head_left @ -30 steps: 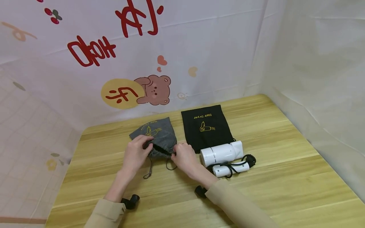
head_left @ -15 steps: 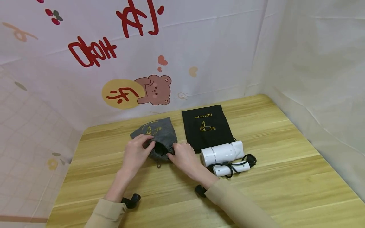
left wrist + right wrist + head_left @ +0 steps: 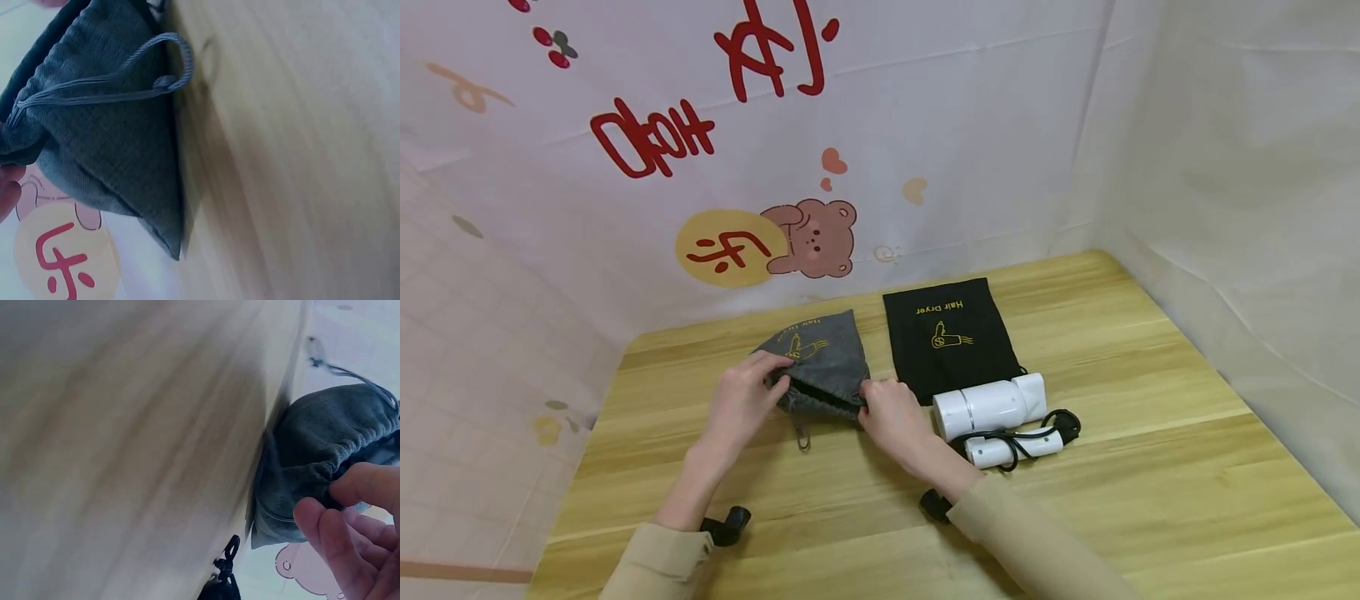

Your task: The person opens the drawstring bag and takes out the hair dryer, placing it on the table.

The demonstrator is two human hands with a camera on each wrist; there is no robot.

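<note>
Grey drawstring bag (image 3: pixel 832 364) between both hands (image 3: pixel 743 398) (image 3: pixel 893 415), mouth (image 3: pixel 822 393) flatter than before

Black pouch (image 3: pixel 953 354) in front of us on the bench (image 3: pixel 1157 442), white hair dryer (image 3: pixel 988 408) at the pouch's five o'clock, printed bear (image 3: pixel 814 240) on pale cloth (image 3: pixel 1000 150) at the pouch's ten o'clock

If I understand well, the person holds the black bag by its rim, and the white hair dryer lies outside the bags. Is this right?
Not quite: the head view shows that the grey bag, not the black bag, is held by its rim. The white hair dryer does lie outside both.
</note>
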